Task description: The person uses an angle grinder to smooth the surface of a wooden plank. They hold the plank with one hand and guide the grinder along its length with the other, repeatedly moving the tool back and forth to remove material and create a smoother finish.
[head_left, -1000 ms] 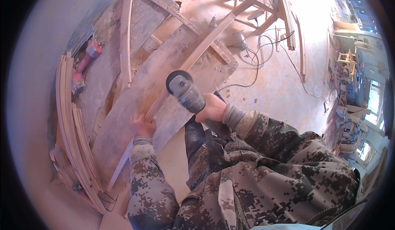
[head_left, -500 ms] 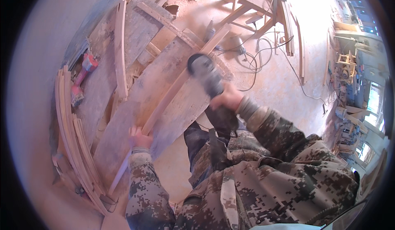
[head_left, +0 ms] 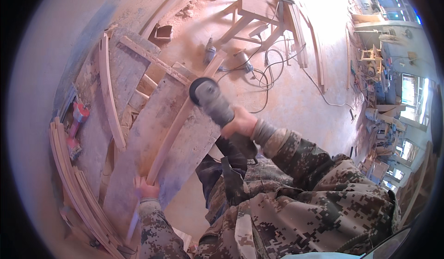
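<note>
The person is working a hand-held angle grinder along a long, slightly curved wooden strip that is lying on a broad, dusty tabletop made of planks. The right hand is gripping the grinder's body, fingers wrapped fully round it, with the disc end pointing toward 11 o'clock and sitting on or just above the upper stretch of the strip; whether the disc is touching the wood cannot be told. The left hand, at about 7 o'clock from the grinder, is pressing down on the near end of the same strip, fingers closed over it to pin it against the tabletop.

The step in hand appears to be smoothing or shaping the strip's face along its length. A next pass would likely call for keeping the disc flat to the narrow strip, moving steadily so that no spot is dug out, and holding the near end firm.

At 9 o'clock, another curved strip is lying on the tabletop, and a bundle of similar curved strips is stacked along the left edge, with a red power tool beside it. Toward 1 o'clock, two more power tools and a tangle of cables are lying on the sawdust-covered floor near a wooden trestle.
</note>
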Demonstrator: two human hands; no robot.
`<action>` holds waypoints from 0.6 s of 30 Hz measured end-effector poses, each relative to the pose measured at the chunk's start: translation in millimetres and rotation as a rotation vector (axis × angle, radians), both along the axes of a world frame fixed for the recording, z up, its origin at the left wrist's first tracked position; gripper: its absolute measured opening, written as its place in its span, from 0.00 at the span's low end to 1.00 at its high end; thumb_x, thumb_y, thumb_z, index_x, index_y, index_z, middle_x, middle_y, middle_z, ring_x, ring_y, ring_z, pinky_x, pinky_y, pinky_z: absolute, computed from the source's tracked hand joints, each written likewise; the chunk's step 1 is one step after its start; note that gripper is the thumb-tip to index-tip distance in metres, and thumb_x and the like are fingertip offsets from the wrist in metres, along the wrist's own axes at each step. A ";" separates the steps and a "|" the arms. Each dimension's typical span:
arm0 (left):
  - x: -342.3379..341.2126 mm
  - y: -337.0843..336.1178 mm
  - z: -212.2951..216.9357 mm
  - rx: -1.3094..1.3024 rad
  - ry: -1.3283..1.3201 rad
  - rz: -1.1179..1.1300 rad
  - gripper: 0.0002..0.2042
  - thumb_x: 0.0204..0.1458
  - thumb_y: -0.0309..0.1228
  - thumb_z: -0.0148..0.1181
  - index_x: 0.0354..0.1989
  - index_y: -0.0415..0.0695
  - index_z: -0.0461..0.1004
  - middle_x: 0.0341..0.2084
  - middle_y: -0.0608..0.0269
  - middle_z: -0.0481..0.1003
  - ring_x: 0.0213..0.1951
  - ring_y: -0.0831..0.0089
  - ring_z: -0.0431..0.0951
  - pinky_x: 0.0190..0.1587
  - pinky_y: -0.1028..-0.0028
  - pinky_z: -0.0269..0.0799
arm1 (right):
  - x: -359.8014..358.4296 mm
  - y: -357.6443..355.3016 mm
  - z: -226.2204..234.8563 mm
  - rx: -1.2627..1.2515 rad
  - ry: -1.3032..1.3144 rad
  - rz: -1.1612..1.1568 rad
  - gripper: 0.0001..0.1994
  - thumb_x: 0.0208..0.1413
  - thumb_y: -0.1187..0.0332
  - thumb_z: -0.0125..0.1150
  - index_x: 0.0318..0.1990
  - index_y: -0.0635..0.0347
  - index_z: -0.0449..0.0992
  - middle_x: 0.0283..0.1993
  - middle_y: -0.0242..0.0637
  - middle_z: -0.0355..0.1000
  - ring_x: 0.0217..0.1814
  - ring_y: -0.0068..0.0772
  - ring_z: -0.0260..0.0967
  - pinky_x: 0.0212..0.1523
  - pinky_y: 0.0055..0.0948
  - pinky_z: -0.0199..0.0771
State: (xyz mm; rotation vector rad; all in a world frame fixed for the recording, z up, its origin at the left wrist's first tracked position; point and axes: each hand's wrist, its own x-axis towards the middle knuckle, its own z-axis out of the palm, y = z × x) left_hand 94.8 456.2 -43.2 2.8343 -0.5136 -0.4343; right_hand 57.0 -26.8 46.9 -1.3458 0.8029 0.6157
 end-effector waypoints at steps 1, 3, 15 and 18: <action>0.2 -0.4 1.1 -0.010 0.002 -0.005 0.15 0.40 0.34 0.77 0.30 0.37 0.80 0.39 0.47 0.76 0.46 0.43 0.75 0.50 0.49 0.76 | 5.8 -15.5 -0.9 -0.007 0.023 -0.045 0.18 0.34 0.72 0.75 0.37 0.66 0.79 0.32 0.37 0.79 0.31 0.30 0.77 0.36 0.32 0.80; 0.4 -1.2 2.9 -0.008 -0.039 -0.025 0.15 0.39 0.34 0.77 0.29 0.37 0.79 0.37 0.48 0.75 0.46 0.43 0.75 0.49 0.49 0.75 | 16.3 -38.9 -2.7 0.029 -0.039 -0.228 0.18 0.37 0.75 0.74 0.39 0.68 0.76 0.30 0.39 0.77 0.28 0.35 0.78 0.32 0.35 0.82; -0.1 -3.3 7.7 0.016 -0.007 0.001 0.16 0.39 0.36 0.78 0.30 0.37 0.80 0.35 0.49 0.74 0.45 0.45 0.75 0.48 0.51 0.75 | 7.2 -30.1 5.2 -0.005 -0.060 -0.114 0.18 0.37 0.76 0.73 0.38 0.67 0.76 0.30 0.37 0.77 0.29 0.31 0.77 0.33 0.33 0.80; -0.6 -3.3 8.7 0.037 0.010 0.011 0.16 0.40 0.36 0.78 0.30 0.37 0.80 0.36 0.49 0.74 0.45 0.46 0.75 0.48 0.51 0.75 | 13.4 -45.5 4.7 0.013 -0.055 -0.183 0.17 0.39 0.74 0.73 0.38 0.67 0.76 0.31 0.37 0.77 0.30 0.31 0.77 0.34 0.32 0.79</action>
